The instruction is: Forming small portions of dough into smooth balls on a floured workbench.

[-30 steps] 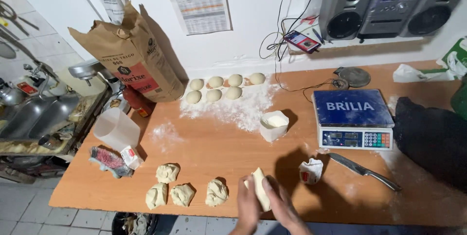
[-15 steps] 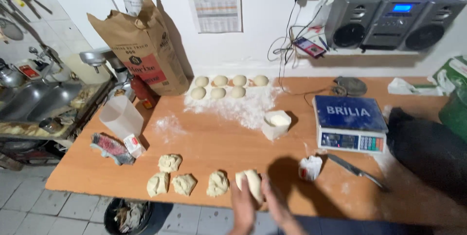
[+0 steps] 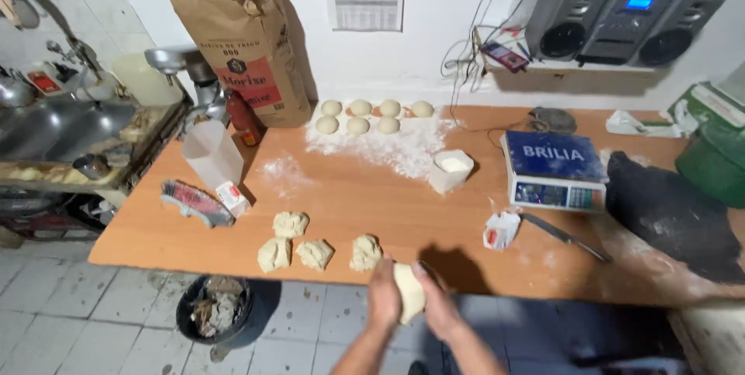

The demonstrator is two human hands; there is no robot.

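Dough piece (image 3: 409, 291) sits between both palms, just off the table's near edge, in front of the person. Left hand (image 3: 383, 293) pressed flat against its left side; right hand (image 3: 437, 307) cupped against its right side. Hands pressed together on the dough, fingers pointing toward the table (image 3: 372, 200).

Landmark: the table. Near edge runs just beyond the fingertips. Four rough lumps (image 3: 314, 245) lie close to that edge, left of the hands, small gaps between them; the nearest lump is just beyond the left hand. Bare board between lumps and the flour patch (image 3: 396, 146) at mid-table. Right of the hands, the board is open up to a folded paper packet (image 3: 500, 229) and a knife (image 3: 563, 237), blade pointing toward the right end.

Far side: seven rounded balls (image 3: 369, 117) in two rows on flour, near the wall. Brown paper sack (image 3: 248, 49) upright at the far left corner, top open, contents not visible. White cup (image 3: 450, 169) at mid-table holds something white. Clear jug (image 3: 211, 152) near the left edge looks empty. Scale (image 3: 552, 169) right of the cup; dark cloth (image 3: 671, 216) at the right end.

Below the near edge, on the floor: a black bucket (image 3: 213, 309) holding scraps. Left of the table, a metal sink (image 3: 54, 127).
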